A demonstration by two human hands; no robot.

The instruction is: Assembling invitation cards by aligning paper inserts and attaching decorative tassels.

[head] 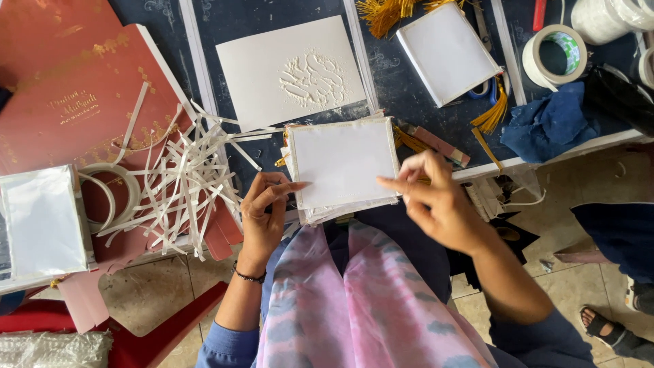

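A stack of white square cards (343, 163) rests at the near edge of the dark blue table (395, 88), gold threads poking out at its sides. My left hand (264, 215) touches the stack's left edge with its fingertips. My right hand (436, 201) hovers at the stack's right edge, fingers pinched loosely; whether it holds something thin I cannot tell. A white embossed sheet (289, 71) lies just beyond the stack. Another white card block (448, 51) sits tilted at the back right, with gold tassels (492, 112) beside it.
A pile of white paper strips (180, 184) and tape rolls (102, 187) cover a red folder (75, 102) on the left. A tape roll (555, 54), blue cloth (548, 123) and scissors lie at the right. Another person's sandalled foot (606, 330) shows at the lower right.
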